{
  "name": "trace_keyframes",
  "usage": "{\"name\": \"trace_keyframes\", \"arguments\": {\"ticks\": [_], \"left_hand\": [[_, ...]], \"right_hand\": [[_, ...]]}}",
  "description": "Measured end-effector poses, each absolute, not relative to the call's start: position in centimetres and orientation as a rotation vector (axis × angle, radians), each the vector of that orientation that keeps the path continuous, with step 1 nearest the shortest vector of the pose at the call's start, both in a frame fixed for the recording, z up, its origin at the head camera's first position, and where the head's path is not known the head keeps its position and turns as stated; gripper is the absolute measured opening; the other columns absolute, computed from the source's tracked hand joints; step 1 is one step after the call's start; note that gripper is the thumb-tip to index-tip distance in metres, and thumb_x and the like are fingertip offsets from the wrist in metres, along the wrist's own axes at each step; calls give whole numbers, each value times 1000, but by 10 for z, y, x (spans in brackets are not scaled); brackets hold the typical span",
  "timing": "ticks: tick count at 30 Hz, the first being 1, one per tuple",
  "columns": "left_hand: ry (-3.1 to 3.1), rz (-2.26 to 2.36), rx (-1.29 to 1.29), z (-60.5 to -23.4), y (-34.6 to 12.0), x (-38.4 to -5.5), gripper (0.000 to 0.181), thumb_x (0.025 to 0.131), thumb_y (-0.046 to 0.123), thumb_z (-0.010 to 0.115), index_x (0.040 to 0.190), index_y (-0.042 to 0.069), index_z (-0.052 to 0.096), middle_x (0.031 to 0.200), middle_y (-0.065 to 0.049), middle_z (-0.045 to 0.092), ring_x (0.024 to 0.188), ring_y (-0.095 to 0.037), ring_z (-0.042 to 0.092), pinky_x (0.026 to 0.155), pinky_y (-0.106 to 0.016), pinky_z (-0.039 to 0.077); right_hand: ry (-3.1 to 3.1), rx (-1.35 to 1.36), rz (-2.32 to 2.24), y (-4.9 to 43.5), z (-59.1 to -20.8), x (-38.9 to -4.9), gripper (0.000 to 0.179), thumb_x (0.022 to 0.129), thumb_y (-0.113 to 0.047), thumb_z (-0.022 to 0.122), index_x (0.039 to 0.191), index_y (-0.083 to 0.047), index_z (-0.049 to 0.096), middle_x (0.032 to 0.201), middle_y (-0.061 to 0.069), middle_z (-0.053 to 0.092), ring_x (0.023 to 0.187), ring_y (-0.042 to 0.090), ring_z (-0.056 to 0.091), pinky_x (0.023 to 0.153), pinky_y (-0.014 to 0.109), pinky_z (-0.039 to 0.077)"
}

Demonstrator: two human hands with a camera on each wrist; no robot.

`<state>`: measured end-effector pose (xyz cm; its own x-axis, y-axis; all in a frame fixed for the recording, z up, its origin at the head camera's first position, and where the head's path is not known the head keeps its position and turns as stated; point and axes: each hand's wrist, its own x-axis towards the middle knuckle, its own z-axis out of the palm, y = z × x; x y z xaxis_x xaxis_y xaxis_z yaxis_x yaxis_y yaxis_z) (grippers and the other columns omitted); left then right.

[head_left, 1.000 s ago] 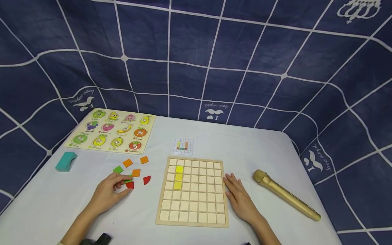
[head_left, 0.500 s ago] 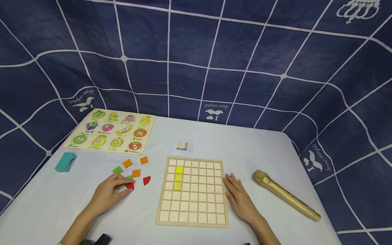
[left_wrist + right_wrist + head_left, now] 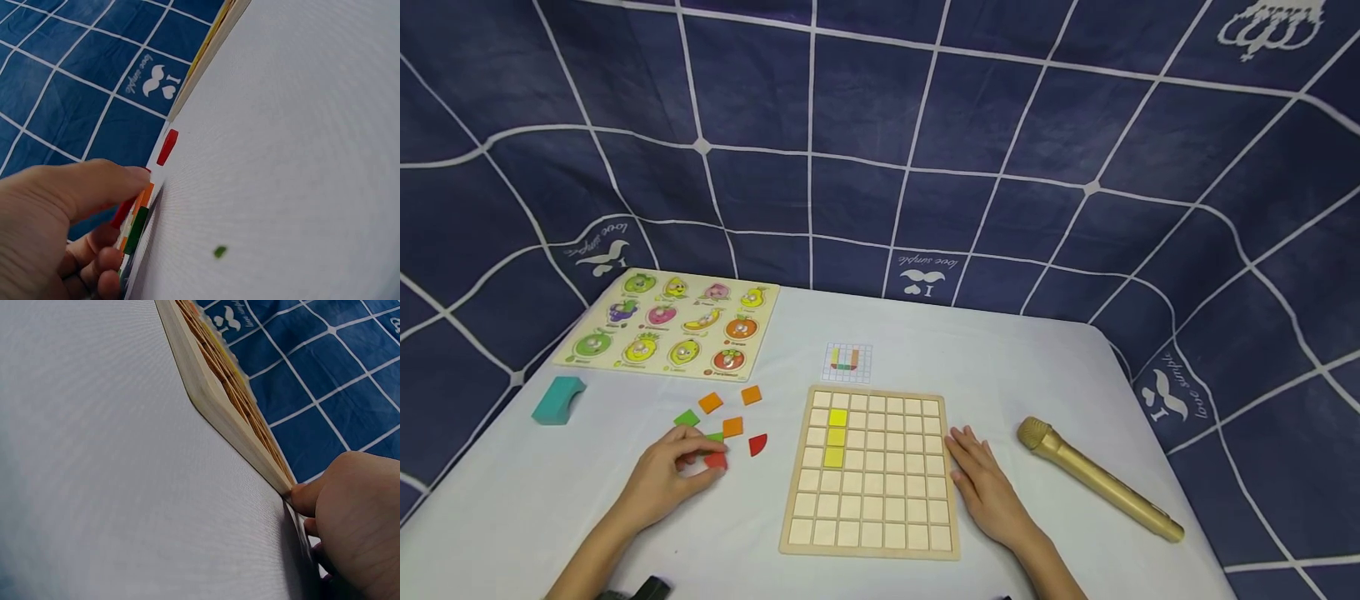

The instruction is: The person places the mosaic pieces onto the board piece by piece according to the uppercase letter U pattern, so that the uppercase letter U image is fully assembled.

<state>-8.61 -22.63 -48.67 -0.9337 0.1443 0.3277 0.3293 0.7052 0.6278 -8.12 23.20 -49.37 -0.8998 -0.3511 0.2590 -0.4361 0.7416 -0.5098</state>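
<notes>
Between thumb and fingers, my left hand (image 3: 658,477) pinches a red quarter-circle tile (image 3: 717,460), partly covered by the fingers. In the left wrist view the red tile (image 3: 124,214) stands tilted in that grip. Just beyond the fingertips lies a green tile (image 3: 717,437), with another green tile (image 3: 687,418), several orange tiles (image 3: 733,427) and a second red quarter-circle (image 3: 758,445) around it. My right hand (image 3: 988,492) rests with extended fingers against the right edge of the wooden grid board (image 3: 872,552). Yellow squares (image 3: 836,437) fill part of one column there.
Behind the board lies a small pattern card (image 3: 847,363). A fruit puzzle board (image 3: 658,337) is at the back left, near a teal arched block (image 3: 558,400). At the right lies a gold microphone (image 3: 1101,479). A blue checked cloth (image 3: 872,100) hangs behind the table.
My left fingers have closed on the red quarter-circle and tilted it up slightly from the table, drawing off the green tile. The right hand stays at the board's edge.
</notes>
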Motion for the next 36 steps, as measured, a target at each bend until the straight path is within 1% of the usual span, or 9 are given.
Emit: {"name": "trace_keyframes", "arguments": {"ticks": [5, 9, 10, 16, 17, 20, 25, 31, 36], "left_hand": [[-2606, -1152, -428, -481, -223, -91, 34, 62, 0, 82, 91, 15, 71, 82, 8, 55, 68, -8, 47, 57, -18, 41], [-2601, -1174, -493, -474, -215, -96, 34, 62, -1, 81, 91, 15, 71, 84, 9, 55, 68, -8, 48, 57, -20, 43], [-2596, -1182, -523, -471, -211, -97, 34, 62, -1, 81, 91, 15, 71, 85, 9, 55, 70, -8, 50, 57, -20, 43], [-2588, -1255, -725, -456, -180, -106, 30, 65, 4, 80, 92, 14, 71, 84, 10, 56, 70, -9, 52, 57, -23, 43], [-2603, -1268, -752, -454, -174, -106, 30, 66, 4, 80, 92, 14, 70, 84, 11, 56, 69, -10, 51, 58, -23, 43], [-2662, -1284, -820, -450, -155, -108, 28, 67, 8, 79, 93, 15, 71, 85, 13, 55, 72, -9, 51, 62, -25, 43], [-2715, -1287, -945, -451, -128, -110, 24, 70, 14, 79, 93, 17, 72, 87, 13, 55, 79, -7, 49, 70, -26, 42], [-2690, -1247, -1033, -458, -109, -111, 21, 70, 15, 78, 90, 19, 72, 85, 15, 54, 84, -4, 48, 71, -26, 41], [-2687, -1232, -1068, -462, -101, -111, 20, 71, 17, 79, 89, 20, 73, 84, 15, 54, 85, -2, 46, 71, -24, 40]], "right_hand": [[-2780, 637, 863, 232, -493, -82, 46, 91, -8, 56, 135, 0, 44, 144, 11, 35, 135, 27, 23, 107, 46, 15], [-2761, 661, 840, 232, -494, -83, 46, 91, -8, 56, 134, 1, 44, 143, 13, 36, 134, 30, 25, 106, 46, 15], [-2757, 665, 836, 233, -494, -84, 46, 91, -8, 56, 134, 2, 44, 143, 14, 36, 134, 31, 26, 107, 46, 15], [-2749, 671, 835, 233, -495, -84, 46, 91, -8, 56, 134, 2, 44, 142, 15, 36, 133, 33, 26, 108, 44, 14], [-2751, 671, 837, 233, -495, -84, 46, 91, -8, 56, 134, 2, 44, 143, 14, 36, 133, 33, 26, 108, 43, 13], [-2762, 664, 846, 233, -496, -84, 46, 91, -9, 55, 134, 1, 44, 143, 13, 36, 134, 31, 25, 108, 42, 13], [-2766, 647, 853, 233, -495, -83, 46, 91, -8, 56, 134, 0, 44, 143, 11, 36, 134, 28, 25, 108, 41, 13], [-2773, 646, 854, 233, -494, -82, 46, 91, -8, 56, 134, -1, 45, 143, 11, 36, 135, 28, 25, 108, 40, 13], [-2800, 630, 860, 233, -494, -82, 46, 91, -9, 55, 135, -2, 44, 144, 9, 35, 136, 26, 23, 109, 41, 13]]}}
